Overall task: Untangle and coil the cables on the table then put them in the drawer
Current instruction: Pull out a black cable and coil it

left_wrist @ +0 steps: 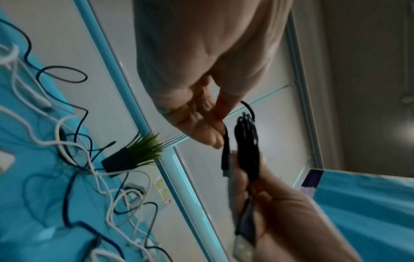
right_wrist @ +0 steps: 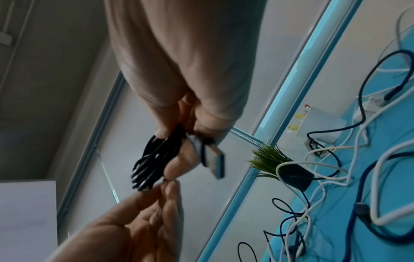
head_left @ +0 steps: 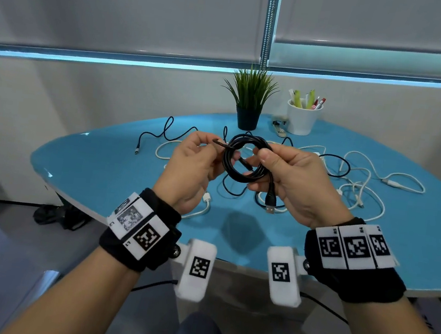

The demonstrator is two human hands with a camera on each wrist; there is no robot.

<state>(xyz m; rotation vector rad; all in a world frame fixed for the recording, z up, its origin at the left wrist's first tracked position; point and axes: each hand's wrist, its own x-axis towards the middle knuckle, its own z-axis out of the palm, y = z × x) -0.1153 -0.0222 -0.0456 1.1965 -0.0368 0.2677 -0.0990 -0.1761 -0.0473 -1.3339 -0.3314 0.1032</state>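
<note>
A black cable [head_left: 243,160] is wound into a small coil and held above the blue table [head_left: 97,168]. My right hand [head_left: 259,169] grips the coil's right side with thumb on top; the cable's USB plug [head_left: 270,205] hangs below the palm. My left hand [head_left: 212,145] pinches the cable's other end at the coil's upper left. In the left wrist view the left fingers [left_wrist: 208,131] pinch that end beside the coil [left_wrist: 247,148]. The right wrist view shows the coil [right_wrist: 154,163] and plug [right_wrist: 215,161] in my right hand. No drawer is in view.
Several loose white cables [head_left: 358,189] and dark cables [head_left: 162,132] lie tangled across the table's middle and right. A potted plant [head_left: 249,101] and a white cup of pens [head_left: 301,118] stand at the far edge. A black bag [head_left: 60,216] lies on the floor at left.
</note>
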